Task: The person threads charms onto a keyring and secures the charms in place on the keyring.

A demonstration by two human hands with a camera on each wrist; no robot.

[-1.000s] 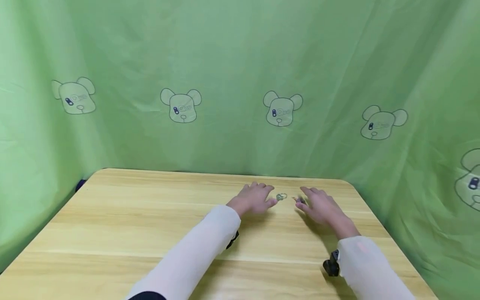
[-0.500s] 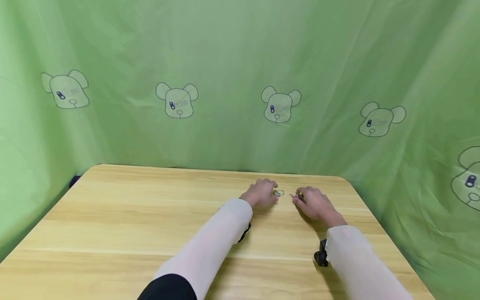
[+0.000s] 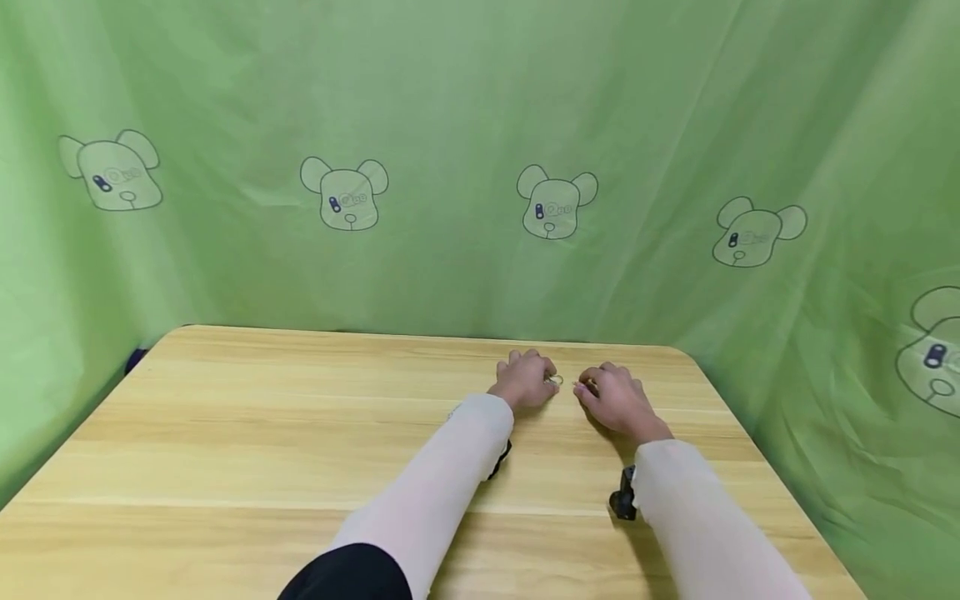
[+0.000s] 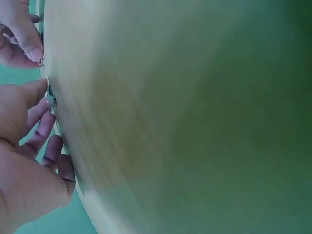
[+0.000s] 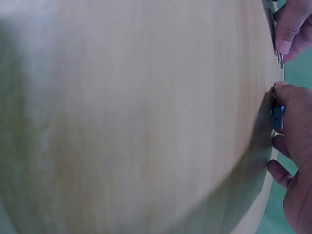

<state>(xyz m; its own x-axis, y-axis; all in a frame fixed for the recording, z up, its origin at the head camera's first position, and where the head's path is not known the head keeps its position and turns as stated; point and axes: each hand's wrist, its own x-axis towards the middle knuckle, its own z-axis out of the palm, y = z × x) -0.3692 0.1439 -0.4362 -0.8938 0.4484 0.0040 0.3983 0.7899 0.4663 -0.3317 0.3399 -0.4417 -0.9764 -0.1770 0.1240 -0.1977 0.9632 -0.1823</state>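
Observation:
My left hand (image 3: 523, 380) rests at the far part of the table, thumb and fingers pinching a small key ring (image 3: 558, 380) with silvery pieces. In the left wrist view the silvery pieces (image 4: 50, 96) sit between thumb and fingertips. Just to the right, my right hand (image 3: 617, 400) holds a small charm between thumb and forefinger. A blue part of the charm (image 5: 278, 116) shows behind the thumb in the right wrist view; most of it is hidden. A narrow gap separates the two hands, the ring and the charm's tip facing each other.
The wooden table (image 3: 247, 425) reaches to a green curtain (image 3: 450, 100) printed with bear heads, at the back and both sides. The table's far edge lies just beyond the hands. A black wrist camera (image 3: 624, 496) hangs under the right sleeve.
Both hands have closed their fingers onto the small things, which lay on the table between them. The hands have come a little nearer each other. The head view has shifted slightly.

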